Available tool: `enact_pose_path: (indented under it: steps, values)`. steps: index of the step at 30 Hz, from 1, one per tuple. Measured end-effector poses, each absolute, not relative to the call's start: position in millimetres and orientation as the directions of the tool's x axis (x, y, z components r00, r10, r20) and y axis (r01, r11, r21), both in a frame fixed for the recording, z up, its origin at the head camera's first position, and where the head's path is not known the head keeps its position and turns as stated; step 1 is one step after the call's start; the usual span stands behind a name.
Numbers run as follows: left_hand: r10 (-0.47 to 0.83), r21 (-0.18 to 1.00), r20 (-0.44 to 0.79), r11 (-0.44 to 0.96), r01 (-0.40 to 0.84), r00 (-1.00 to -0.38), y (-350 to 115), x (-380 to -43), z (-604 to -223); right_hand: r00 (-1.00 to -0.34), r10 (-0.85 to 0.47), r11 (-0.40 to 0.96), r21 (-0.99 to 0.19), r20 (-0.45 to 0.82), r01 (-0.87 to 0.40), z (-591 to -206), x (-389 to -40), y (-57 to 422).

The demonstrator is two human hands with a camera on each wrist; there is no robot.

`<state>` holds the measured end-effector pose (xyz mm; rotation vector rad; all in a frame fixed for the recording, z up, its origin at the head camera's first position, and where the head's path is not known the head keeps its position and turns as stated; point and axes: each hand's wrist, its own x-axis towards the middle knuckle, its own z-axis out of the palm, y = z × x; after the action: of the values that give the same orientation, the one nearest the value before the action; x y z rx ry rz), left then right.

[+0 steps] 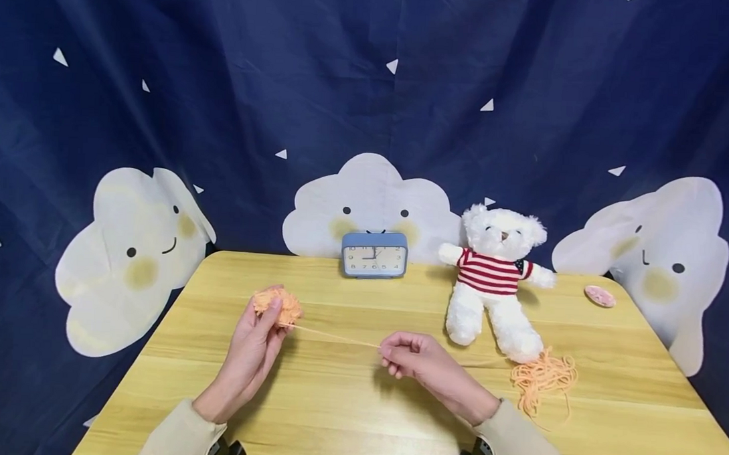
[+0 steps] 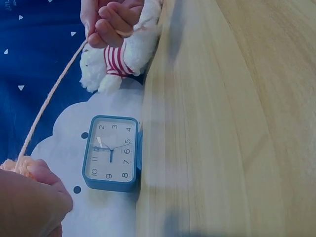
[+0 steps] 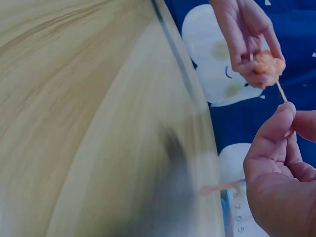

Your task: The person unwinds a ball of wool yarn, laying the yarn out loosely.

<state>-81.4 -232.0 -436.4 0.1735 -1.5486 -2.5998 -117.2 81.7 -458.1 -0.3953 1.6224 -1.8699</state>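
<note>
My left hand point(image 1: 253, 354) grips a small ball of orange yarn point(image 1: 286, 306) above the left part of the table. From the ball a single strand point(image 1: 336, 337) runs nearly straight to my right hand point(image 1: 423, 363), which pinches it between thumb and forefinger. In the right wrist view, the thumb and forefinger meet on the strand point(image 3: 281, 91), just below the yarn ball point(image 3: 269, 68). A loose tangle of the same yarn point(image 1: 542, 381) lies on the table to the right of my right hand.
A white teddy bear point(image 1: 489, 285) in a striped sweater sits at the back right, one foot by the yarn tangle. A blue alarm clock point(image 1: 374, 256) stands at the back middle. Near the right back corner lies a small pink oval object point(image 1: 600, 296). Behind the table point(image 1: 334, 414) hangs a dark blue curtain point(image 1: 322, 72).
</note>
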Motion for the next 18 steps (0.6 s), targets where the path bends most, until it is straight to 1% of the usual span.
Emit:
enact_pose_path:
  steps: [6, 12, 18]
  values:
    - [-0.189, 0.892, -0.042, -0.449, 0.048, -0.981, -236, -83, -438, -0.781, -0.603, -0.066, -0.966, -0.162, 0.251, -452, -118, 101]
    - [-0.143, 0.889, -0.014, -0.454, 0.053, -0.990, -241, -82, -439, -0.804, -0.570, -0.062, -0.967, -0.169, 0.247, -447, -117, 118]
    - [-0.119, 0.898, -0.026, -0.439, 0.029, -0.993, -243, -81, -440, -0.836, -0.518, -0.068, -0.965, -0.182, 0.253, -443, -116, 137]
